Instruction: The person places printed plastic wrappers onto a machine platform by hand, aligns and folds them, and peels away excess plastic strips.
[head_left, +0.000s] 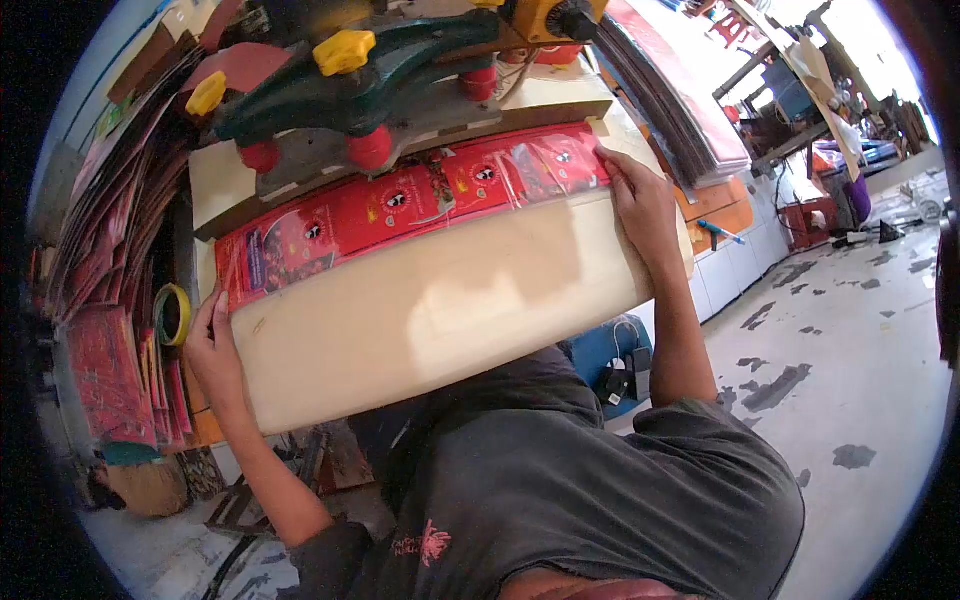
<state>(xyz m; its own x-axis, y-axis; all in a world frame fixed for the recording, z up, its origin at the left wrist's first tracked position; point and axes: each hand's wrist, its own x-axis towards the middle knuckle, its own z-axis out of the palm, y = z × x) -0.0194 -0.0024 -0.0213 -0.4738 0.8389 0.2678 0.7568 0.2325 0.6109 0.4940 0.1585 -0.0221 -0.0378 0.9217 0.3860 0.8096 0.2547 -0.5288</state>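
Note:
A long red printed plastic sheet lies across the cream-coloured board, its far edge along a raised strip under the machine. My left hand is at the sheet's left end, fingers closed on its near corner and the board's edge. At the right end, my right hand pinches the sheet's corner, thumb on top. Above the sheet stands a dark green machine frame with red feet and yellow knobs.
Stacks of red printed sheets and a yellow tape roll are at the left. Another red stack and a blue pen lie at the right. A blue stool holding a charger stands below the board.

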